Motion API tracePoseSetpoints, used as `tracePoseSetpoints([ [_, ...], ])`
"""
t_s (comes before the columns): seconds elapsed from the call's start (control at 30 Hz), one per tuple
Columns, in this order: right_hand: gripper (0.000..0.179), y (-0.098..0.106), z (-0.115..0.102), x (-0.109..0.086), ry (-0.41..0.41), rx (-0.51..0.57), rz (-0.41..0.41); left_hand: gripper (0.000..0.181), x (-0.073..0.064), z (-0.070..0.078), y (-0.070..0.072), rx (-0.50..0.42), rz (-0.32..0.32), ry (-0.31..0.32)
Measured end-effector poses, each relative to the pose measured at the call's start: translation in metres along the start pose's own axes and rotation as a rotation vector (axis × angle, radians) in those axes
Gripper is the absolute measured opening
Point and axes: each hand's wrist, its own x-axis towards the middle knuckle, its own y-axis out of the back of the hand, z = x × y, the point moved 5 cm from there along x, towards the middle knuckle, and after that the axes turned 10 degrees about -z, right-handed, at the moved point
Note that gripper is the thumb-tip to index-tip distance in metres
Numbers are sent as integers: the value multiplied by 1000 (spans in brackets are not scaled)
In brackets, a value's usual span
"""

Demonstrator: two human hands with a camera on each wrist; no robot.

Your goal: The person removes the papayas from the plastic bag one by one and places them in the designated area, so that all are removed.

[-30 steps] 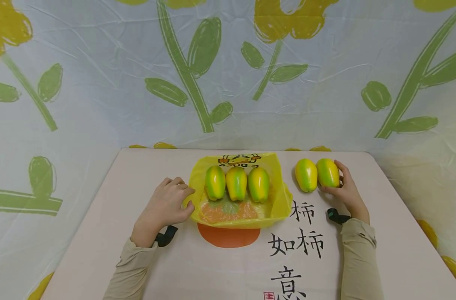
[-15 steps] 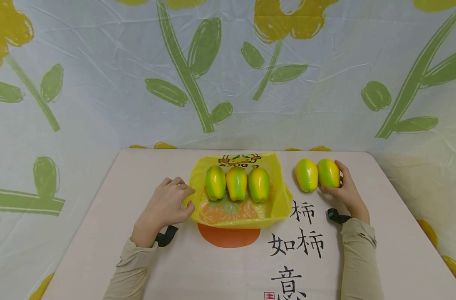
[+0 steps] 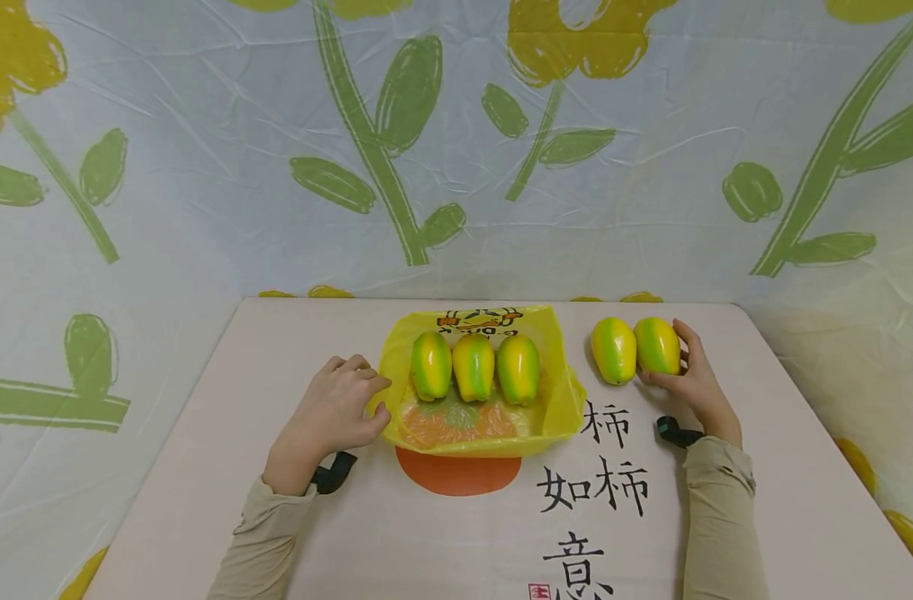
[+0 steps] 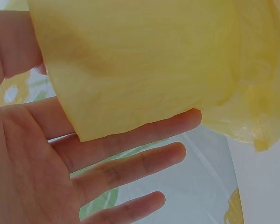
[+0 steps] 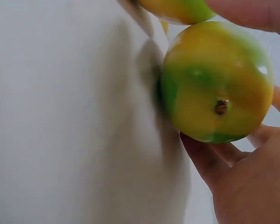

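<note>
My left hand (image 3: 340,404) is at the left rim of a yellow plastic bag (image 3: 557,383), its edge between thumb and index finger. In the left wrist view, the bag's film (image 4: 130,65) hides the tips of the thumb and index finger; the other fingers (image 4: 130,165) are extended. Three glossy yellow-green papayas stand in a row in the bag, with one papaya (image 3: 474,367) in the middle. My right hand (image 3: 696,387) holds the rightmost papaya (image 3: 656,346) around its right side, thumb in front and fingers behind. Another papaya (image 3: 614,350) is close on its left.
The pale table (image 3: 224,400) bears black brush characters (image 3: 625,487) and an orange printed shape (image 3: 459,473) in front of the bag. A flower-printed cloth (image 3: 276,233) hangs behind the table and along both sides.
</note>
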Motion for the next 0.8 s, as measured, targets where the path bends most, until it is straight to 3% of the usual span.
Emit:
tracePoseSetpoints([
  [0.2, 98, 4, -5, -2, 22, 35, 3, 29, 0, 0, 1, -3, 5, -3],
  [0.8, 89, 16, -41, -7, 86, -21, 83, 30, 0, 0, 0, 8, 1, 2],
])
